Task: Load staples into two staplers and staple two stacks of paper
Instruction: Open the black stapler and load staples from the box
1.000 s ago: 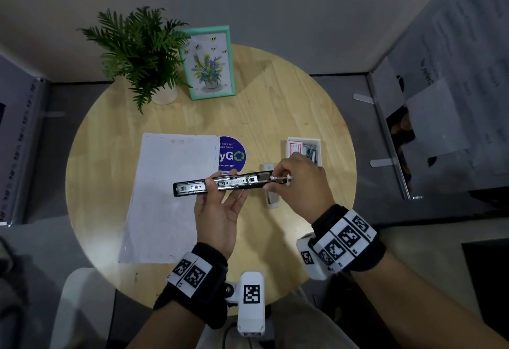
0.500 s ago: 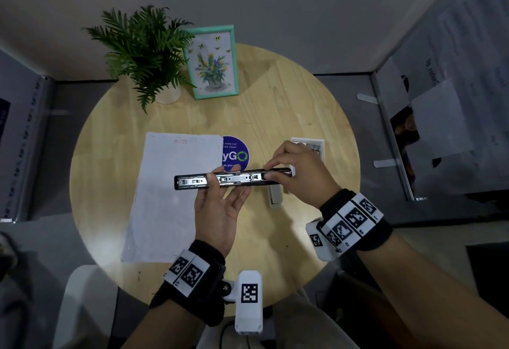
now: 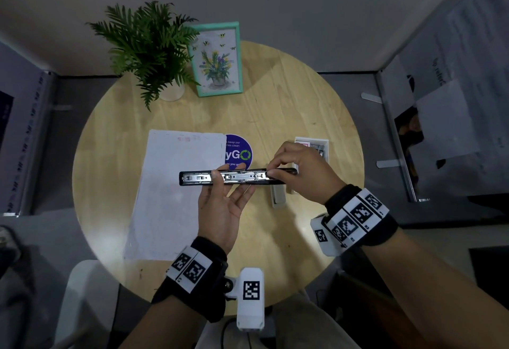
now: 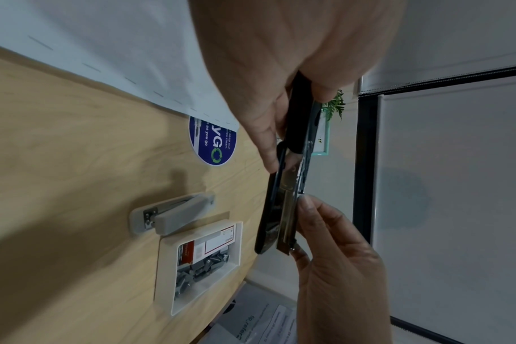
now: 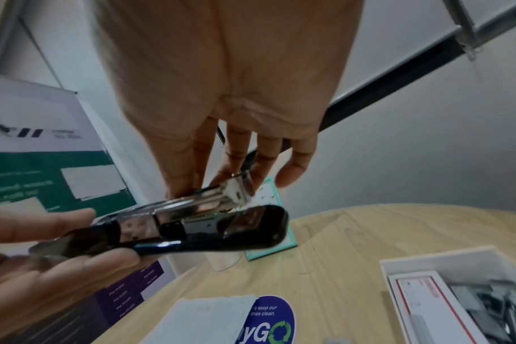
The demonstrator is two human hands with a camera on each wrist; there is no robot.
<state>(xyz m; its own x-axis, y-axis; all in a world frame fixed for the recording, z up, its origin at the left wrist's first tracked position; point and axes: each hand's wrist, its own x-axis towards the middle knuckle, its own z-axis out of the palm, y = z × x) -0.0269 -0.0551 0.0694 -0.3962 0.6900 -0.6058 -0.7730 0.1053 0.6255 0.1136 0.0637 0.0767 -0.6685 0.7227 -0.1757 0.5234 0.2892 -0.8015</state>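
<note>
The black stapler is being held up above the round wooden table, flipped fully open w/ the metal staple channel facing up. The left hand is cradling it from underneath around the middle, palm up, fingers wrapping loosely under the body and thumb hooking over the near edge. The right hand is working the stapler's right end, fingertips pinching the metal rail there. Can't tell if a staple strip is between them tbh, too small to make out.

Relative to the black stapler: the paper stack is lying flat on the table below its left end, partly covering a blue round sticker. The second stapler, a small grey one, is sitting closed on the table below the right end, and just beside that is a white tray w/ a staple box and loose staple strips in it. Further back from the stapler, a potted fern and a teal-framed flower picture are standing side by side near the far edge of the table.
</note>
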